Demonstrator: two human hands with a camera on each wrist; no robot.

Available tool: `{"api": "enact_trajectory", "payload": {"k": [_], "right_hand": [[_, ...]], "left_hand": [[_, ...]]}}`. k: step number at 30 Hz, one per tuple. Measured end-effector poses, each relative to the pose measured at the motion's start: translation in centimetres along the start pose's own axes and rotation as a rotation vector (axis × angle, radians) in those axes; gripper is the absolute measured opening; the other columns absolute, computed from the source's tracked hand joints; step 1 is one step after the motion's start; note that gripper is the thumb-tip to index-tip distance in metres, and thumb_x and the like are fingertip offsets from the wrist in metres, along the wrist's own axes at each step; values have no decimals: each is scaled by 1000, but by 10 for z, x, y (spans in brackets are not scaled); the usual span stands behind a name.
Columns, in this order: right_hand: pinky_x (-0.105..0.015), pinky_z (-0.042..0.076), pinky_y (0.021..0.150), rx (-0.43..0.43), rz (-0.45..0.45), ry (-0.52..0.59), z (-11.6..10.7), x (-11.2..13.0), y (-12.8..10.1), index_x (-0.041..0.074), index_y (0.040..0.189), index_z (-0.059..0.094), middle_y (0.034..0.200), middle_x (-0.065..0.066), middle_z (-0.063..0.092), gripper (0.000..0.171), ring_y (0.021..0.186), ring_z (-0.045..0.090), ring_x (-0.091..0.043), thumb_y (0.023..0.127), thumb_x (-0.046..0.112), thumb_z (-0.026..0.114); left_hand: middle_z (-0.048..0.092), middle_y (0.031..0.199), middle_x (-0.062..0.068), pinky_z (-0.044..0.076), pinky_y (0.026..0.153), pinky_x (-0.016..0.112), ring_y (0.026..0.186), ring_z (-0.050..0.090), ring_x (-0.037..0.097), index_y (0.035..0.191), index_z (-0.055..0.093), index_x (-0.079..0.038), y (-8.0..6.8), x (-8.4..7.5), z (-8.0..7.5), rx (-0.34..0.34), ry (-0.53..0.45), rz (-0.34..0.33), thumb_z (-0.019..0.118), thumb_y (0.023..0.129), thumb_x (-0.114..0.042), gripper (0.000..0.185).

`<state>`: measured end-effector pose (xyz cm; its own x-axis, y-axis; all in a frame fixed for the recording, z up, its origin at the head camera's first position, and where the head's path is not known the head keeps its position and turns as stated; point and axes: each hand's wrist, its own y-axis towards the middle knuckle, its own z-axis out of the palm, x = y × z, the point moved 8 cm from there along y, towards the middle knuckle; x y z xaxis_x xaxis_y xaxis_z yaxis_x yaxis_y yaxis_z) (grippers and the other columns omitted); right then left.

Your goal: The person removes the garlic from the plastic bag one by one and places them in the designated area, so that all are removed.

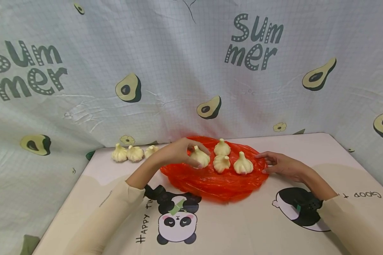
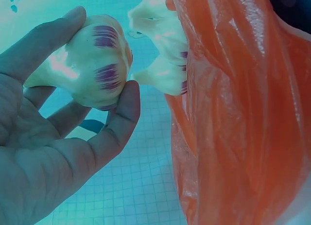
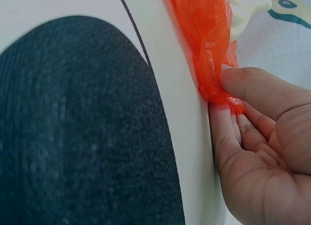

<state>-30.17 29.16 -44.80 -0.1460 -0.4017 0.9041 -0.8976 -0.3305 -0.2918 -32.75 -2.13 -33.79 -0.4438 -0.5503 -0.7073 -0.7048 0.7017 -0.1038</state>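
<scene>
My left hand (image 1: 178,151) holds a pale garlic bulb (image 1: 200,158) above the left part of a red plastic bag (image 1: 207,184). In the left wrist view, thumb and fingers grip this bulb (image 2: 92,60), whose base shows purple streaks. Three more bulbs sit on the spread-out bag: one at the back (image 1: 222,147), one in the middle (image 1: 221,163) and one at the right (image 1: 243,164). At the bag's right edge is my right hand (image 1: 284,166). The right wrist view shows its thumb and fingers pinching the crumpled bag edge (image 3: 214,84).
Three garlic bulbs (image 1: 135,153) stand in a row at the table's back left, the rightmost partly behind my left arm. A patterned cloth (image 1: 178,71) hangs behind the table. The tabletop (image 1: 236,226) bears printed panda drawings and lettering.
</scene>
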Motion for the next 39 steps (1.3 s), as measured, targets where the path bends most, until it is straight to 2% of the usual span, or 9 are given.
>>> {"api": "enact_trajectory", "payload": {"k": [11,20,30,39], "right_hand": [[-34,56,94,-1,-4,4,0,-1,0,-2,148,43,152,-30,34,61,128,46,-38,92,1,67],[-36,56,95,2,-8,-11,1,-2,-1,-1,148,43,153,-31,34,61,132,44,-42,92,2,67],[-33,56,94,2,-11,2,0,0,0,-2,148,43,151,-30,37,61,127,48,-36,92,1,68],[-35,56,95,-8,-4,-1,1,-3,-1,0,148,44,152,-30,35,61,131,44,-39,91,1,68]], "left_hand": [[70,114,-7,56,84,35,111,55,23,118,75,-27,-15,3,-4,-25,-66,23,86,82,-25,37],[70,114,-5,54,83,34,109,55,24,118,75,-25,-19,6,-5,-40,-72,24,86,82,-24,38],[71,110,-6,55,81,35,103,59,25,122,74,-25,-22,9,-7,-39,-70,41,85,83,-23,40],[69,118,-6,56,84,35,106,60,23,124,72,-26,-27,8,-9,-51,-73,45,85,84,-24,42]]}}
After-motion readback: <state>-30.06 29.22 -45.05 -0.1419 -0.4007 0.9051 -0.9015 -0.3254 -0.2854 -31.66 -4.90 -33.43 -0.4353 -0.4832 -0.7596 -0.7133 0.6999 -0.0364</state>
